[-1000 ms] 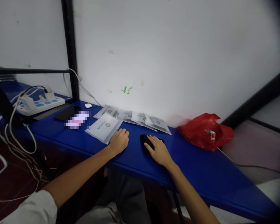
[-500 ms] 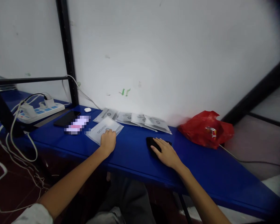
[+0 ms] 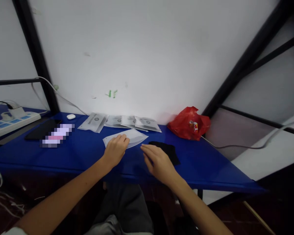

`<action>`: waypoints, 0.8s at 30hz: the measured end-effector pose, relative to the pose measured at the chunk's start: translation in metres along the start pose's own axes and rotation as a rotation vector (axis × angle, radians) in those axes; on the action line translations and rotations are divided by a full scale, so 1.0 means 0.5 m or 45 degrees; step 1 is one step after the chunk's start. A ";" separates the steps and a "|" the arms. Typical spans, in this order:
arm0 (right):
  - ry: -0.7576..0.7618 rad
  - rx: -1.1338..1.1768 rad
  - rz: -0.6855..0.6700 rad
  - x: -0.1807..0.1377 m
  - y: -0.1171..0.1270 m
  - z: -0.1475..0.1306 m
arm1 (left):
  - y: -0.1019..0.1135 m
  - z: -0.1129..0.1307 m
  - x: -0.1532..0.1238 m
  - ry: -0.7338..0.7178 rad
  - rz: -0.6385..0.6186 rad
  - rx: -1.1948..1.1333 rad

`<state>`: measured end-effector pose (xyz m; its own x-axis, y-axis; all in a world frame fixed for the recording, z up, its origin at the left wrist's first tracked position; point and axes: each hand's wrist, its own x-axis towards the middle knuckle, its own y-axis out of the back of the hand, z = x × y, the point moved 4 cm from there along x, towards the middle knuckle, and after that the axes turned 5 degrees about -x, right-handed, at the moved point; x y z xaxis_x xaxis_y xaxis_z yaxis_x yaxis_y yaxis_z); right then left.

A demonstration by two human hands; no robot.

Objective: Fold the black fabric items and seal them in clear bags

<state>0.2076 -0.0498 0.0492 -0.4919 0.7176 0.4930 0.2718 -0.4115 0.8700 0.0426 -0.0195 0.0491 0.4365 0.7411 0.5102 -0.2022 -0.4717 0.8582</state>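
Note:
My left hand (image 3: 115, 150) is closed on a frosted white plastic bag (image 3: 134, 138) lying on the blue table (image 3: 88, 156). The bag's mouth bows apart a little on the side facing my right hand. My right hand (image 3: 159, 162) hovers close to that edge, fingers stretched out and the thumb apart, with nothing visible in it. Partly hidden behind it lies a folded black cloth item (image 3: 169, 152) whose exact kind I cannot make out.
Several filled frosted bags (image 3: 147, 123) lie along the wall, another bag (image 3: 94, 122) beside them. A red plastic bag (image 3: 189, 124) sits at right. To the left are a white earbud case (image 3: 71, 116), a pixelated phone, a dark flat device (image 3: 40, 129) and a power strip (image 3: 17, 122).
The view has swung right. My right hand has left the black cloth item and moved left toward the frosted bag. The bag has turned and its mouth now gapes slightly.

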 end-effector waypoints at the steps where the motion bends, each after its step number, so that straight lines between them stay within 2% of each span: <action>1: 0.081 0.038 -0.017 0.005 -0.003 -0.021 | 0.001 0.000 0.004 -0.014 0.013 -0.014; 4: 0.141 0.093 -0.081 0.027 -0.021 -0.049 | 0.002 0.004 0.013 -0.066 0.033 -0.070; 9: -0.026 0.016 -0.300 0.055 -0.057 -0.027 | 0.009 0.001 0.011 -0.104 0.046 -0.129; 13: -0.119 -0.145 -0.388 0.055 -0.076 -0.011 | 0.009 -0.019 -0.008 -0.025 0.020 -0.062; 19: -0.149 -0.126 -0.380 0.059 -0.089 -0.018 | -0.001 -0.032 -0.029 0.012 -0.104 -0.033; 22: -0.024 0.034 -0.327 0.056 -0.073 -0.033 | 0.006 -0.030 -0.027 -0.006 -0.082 0.055; 24: 0.034 0.157 -0.222 0.047 -0.049 -0.030 | 0.013 -0.032 -0.025 -0.009 -0.060 0.101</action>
<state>0.1770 -0.0314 0.0395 -0.5614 0.7561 0.3363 0.2792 -0.2096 0.9371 0.0215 -0.0242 0.0492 0.4501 0.7600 0.4689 -0.1113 -0.4733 0.8739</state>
